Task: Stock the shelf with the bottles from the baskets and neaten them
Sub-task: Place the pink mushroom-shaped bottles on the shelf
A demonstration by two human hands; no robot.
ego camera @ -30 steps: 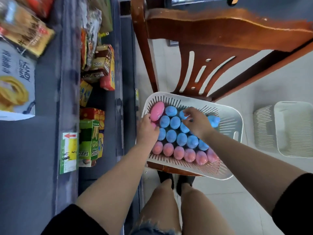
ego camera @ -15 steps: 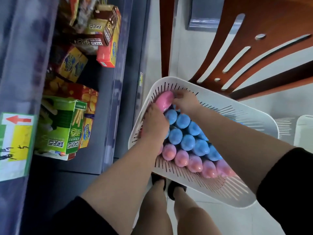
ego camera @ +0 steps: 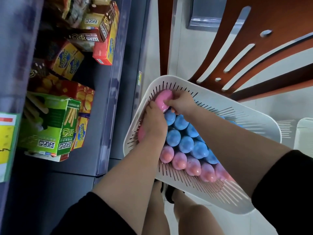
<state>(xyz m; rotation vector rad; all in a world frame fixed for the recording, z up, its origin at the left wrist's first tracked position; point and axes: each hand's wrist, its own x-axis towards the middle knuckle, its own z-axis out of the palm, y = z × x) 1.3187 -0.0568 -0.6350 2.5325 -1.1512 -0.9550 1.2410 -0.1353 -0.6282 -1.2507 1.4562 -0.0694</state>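
A white slotted basket (ego camera: 264, 136) stands on a wooden chair and is packed with upright bottles: blue caps (ego camera: 186, 144) in the middle, pink caps (ego camera: 193, 166) along the near side. A pink bottle (ego camera: 162, 99) lies tilted in the basket's far left corner. My right hand (ego camera: 182, 104) grips its upper end. My left hand (ego camera: 153, 123) reaches into the basket's left side with fingers curled round another pink bottle (ego camera: 141, 133), its fingertips against the tilted one.
A dark grey shelf (ego camera: 122, 92) stands to the left with snack boxes: a green one (ego camera: 50, 131), yellow ones and a red one (ego camera: 104, 48). The brown chair back (ego camera: 264, 53) rises behind the basket. Another white basket (ego camera: 304, 133) sits at the right edge. My legs are below.
My right hand moved from the blue caps to the tilted pink bottle at the far left corner and took hold of it. My view swung closer and left towards the shelf.
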